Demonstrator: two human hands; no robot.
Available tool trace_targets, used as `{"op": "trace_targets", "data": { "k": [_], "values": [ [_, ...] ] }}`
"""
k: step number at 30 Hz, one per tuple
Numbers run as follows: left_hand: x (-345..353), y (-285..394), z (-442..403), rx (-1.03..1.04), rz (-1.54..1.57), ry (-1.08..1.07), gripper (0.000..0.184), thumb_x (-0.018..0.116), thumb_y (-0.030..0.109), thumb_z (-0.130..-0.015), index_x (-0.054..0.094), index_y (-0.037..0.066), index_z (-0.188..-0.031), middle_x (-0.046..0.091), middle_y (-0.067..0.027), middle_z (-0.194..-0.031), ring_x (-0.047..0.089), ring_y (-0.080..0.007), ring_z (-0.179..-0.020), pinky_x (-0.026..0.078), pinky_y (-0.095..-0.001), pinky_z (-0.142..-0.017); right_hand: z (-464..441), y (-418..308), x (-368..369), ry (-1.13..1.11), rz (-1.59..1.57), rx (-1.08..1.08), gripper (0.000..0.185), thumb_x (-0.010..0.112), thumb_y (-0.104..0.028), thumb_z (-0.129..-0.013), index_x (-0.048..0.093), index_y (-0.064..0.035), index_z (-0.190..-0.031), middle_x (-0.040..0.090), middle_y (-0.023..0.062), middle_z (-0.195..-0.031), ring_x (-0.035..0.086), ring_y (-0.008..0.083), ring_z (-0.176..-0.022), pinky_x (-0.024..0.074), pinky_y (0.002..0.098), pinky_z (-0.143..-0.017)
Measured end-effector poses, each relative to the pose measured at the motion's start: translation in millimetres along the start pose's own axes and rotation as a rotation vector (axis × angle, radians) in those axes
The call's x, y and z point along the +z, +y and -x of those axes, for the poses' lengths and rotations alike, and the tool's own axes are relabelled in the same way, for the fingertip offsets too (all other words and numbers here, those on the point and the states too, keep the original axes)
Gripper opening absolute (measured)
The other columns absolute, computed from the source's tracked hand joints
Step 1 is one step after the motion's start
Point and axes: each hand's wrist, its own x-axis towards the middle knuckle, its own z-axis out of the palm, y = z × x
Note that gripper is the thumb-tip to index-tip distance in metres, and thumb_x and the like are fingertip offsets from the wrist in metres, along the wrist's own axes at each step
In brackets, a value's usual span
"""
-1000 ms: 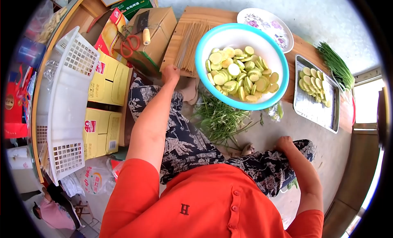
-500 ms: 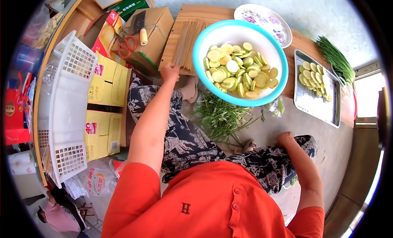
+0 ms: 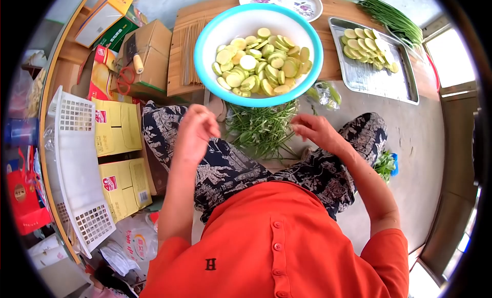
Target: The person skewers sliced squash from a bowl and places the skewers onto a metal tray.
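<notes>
My left hand (image 3: 196, 134) is raised over my left thigh, its fingers loosely bent and a little apart, with nothing visible in them. Across from it my right hand (image 3: 316, 131) hovers above my other leg, fingers slightly spread and holding nothing that shows. Beyond both hands stands a white basin (image 3: 210, 44) with a blue rim, heaped with round zucchini-like slices (image 3: 264, 62). Thin wooden skewers (image 3: 190, 52) lie left of it on the wooden table (image 3: 179, 28). To the right, a metal tray (image 3: 379, 87) bears overlapping slices (image 3: 366, 45).
Leafy greens (image 3: 264, 126) lie on the floor between my legs. A flowered plate (image 3: 302, 4) sits behind the basin, and long green stalks (image 3: 392, 18) lie behind the tray. At left are a cardboard box (image 3: 148, 62) with scissors (image 3: 124, 81), yellow boxes (image 3: 117, 128) and a white basket (image 3: 77, 164).
My left hand has come back from the table edge beside the skewers. My right hand has lifted off my knee toward the middle. The view has shifted, so the table appears farther left.
</notes>
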Motion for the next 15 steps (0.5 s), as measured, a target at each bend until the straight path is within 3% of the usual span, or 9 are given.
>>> {"op": "trace_targets", "data": {
  "k": [1, 2, 4, 9, 11, 12, 15],
  "values": [
    [12.9, -10.3, 3.4, -0.03, -0.055, -0.048, 0.003, 0.049, 0.007, -0.091, 0.052, 0.006, -0.089, 0.055, -0.0061, -0.076, 0.055, -0.0148, -0.064, 0.051, -0.0292, -0.059, -0.5, -18.8, 4.7, 0.032, -0.246, 0.008, 0.031, 0.055, -0.028, -0.095, 0.059, -0.0002, -0.108, 0.066, 0.0111, -0.084, 0.059, 0.0182, -0.063, 0.048, 0.0318, -0.059],
    [29.5, -19.3, 6.6, -0.064, -0.119, -0.081, 0.004, 0.049, 0.008, -0.09, 0.053, 0.005, -0.089, 0.057, -0.0067, -0.074, 0.058, -0.0157, -0.061, 0.053, -0.029, -0.058, -1.4, -36.7, 6.4, 0.042, -0.252, 0.008, 0.031, 0.055, -0.028, -0.095, 0.059, -0.0002, -0.108, 0.066, 0.0111, -0.084, 0.059, 0.0182, -0.063, 0.048, 0.0318, -0.059],
    [45.5, -40.6, 6.0, -0.161, -0.182, -0.198, 0.004, 0.05, 0.008, -0.09, 0.053, 0.005, -0.089, 0.058, -0.005, -0.073, 0.059, -0.0146, -0.061, 0.052, -0.028, -0.057, -2.8, -61.2, 5.1, 0.179, -0.627, -0.049, 0.033, 0.046, -0.027, -0.1, 0.053, 0.0008, -0.117, 0.065, 0.0075, -0.093, 0.052, 0.0094, -0.062, 0.0422, 0.0221, -0.057],
    [75.3, -56.9, -1.2, -0.26, -0.288, -0.358, 0.008, 0.057, 0.013, -0.092, 0.056, 0.005, -0.094, 0.06, -0.0034, -0.079, 0.059, -0.0109, -0.063, 0.051, -0.0245, -0.058, 5.5, -44.1, -6.6, 0.313, -0.848, -0.051, 0.026, 0.042, -0.023, -0.102, 0.056, -0.0021, -0.106, 0.064, 0.008, -0.087, 0.046, 0.0094, -0.057, 0.0381, 0.021, -0.054],
    [88.6, -40.1, -16.7, -0.227, -0.593, -0.49, 0.013, 0.059, 0.016, -0.093, 0.059, 0.005, -0.099, 0.061, -0.0028, -0.081, 0.06, -0.0095, -0.065, 0.051, -0.0232, -0.059, 15.1, -39.9, -14.1, 0.469, -0.903, -0.126, 0.024, 0.042, -0.02, -0.101, 0.058, -0.0026, -0.101, 0.066, 0.0079, -0.084, 0.05, 0.0099, -0.057, 0.0406, 0.0211, -0.055],
    [93.5, -31.3, -32.8, -0.172, -0.665, -0.436, 0.017, 0.061, 0.018, -0.093, 0.06, 0.004, -0.102, 0.061, -0.0014, -0.082, 0.059, -0.0078, -0.066, 0.051, -0.0222, -0.06, 20.8, -37.1, -18.5, 0.514, -0.915, -0.146, 0.024, 0.042, -0.02, -0.101, 0.058, -0.0031, -0.101, 0.065, 0.0077, -0.083, 0.05, 0.0106, -0.057, 0.0401, 0.0209, -0.055],
    [102.7, -24.7, -105.5, 0.309, -1.069, -0.234, 0.017, 0.066, 0.018, -0.086, 0.062, 0.003, -0.094, 0.061, -0.0033, -0.076, 0.055, -0.0102, -0.063, 0.046, -0.0266, -0.06, 35.7, -29.8, -22.7, 0.553, -0.918, -0.143, 0.023, 0.041, -0.02, -0.101, 0.057, -0.0042, -0.106, 0.063, 0.0071, -0.076, 0.049, 0.0097, -0.055, 0.0393, 0.0205, -0.053]
  ]
}}
